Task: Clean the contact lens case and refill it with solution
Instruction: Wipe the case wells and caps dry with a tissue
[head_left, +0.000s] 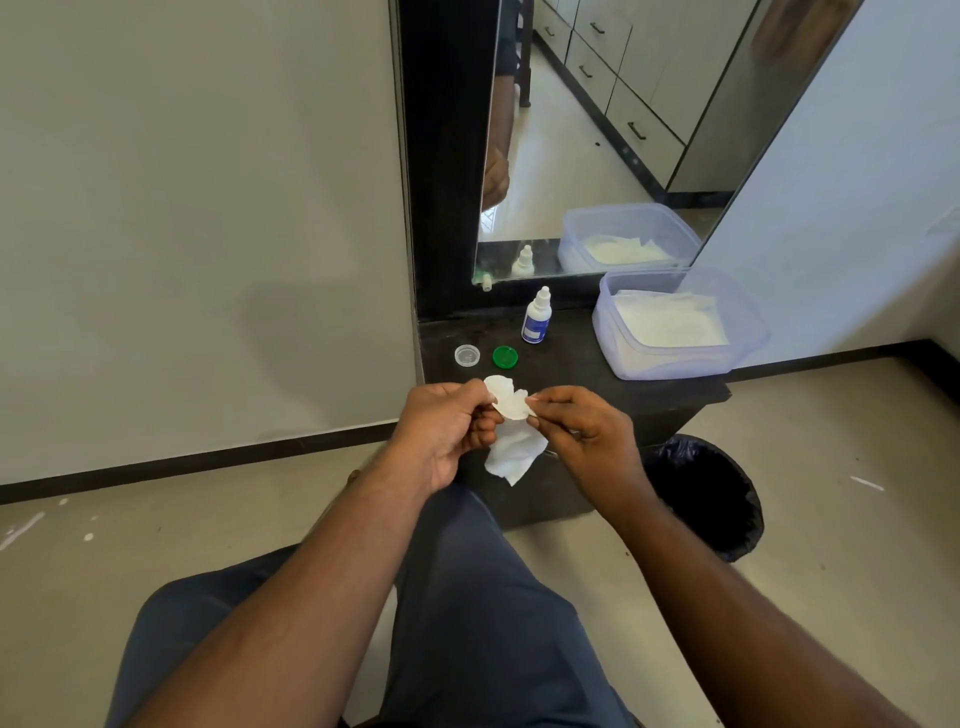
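A white contact lens case (508, 400) is held between both hands above the front edge of the dark shelf (582, 364). My left hand (447, 431) grips its left end together with a crumpled white tissue (514, 454) that hangs below. My right hand (587, 436) pinches the case's right end. On the shelf behind lie a clear cap (466, 356) and a green cap (505, 357). A small white solution bottle (537, 317) with a blue label stands upright behind the caps.
A translucent plastic tub (675, 358) holding white tissues sits on the shelf's right side. A mirror (597, 135) stands behind. A black-lined waste bin (706, 493) is on the floor to the right of my knees.
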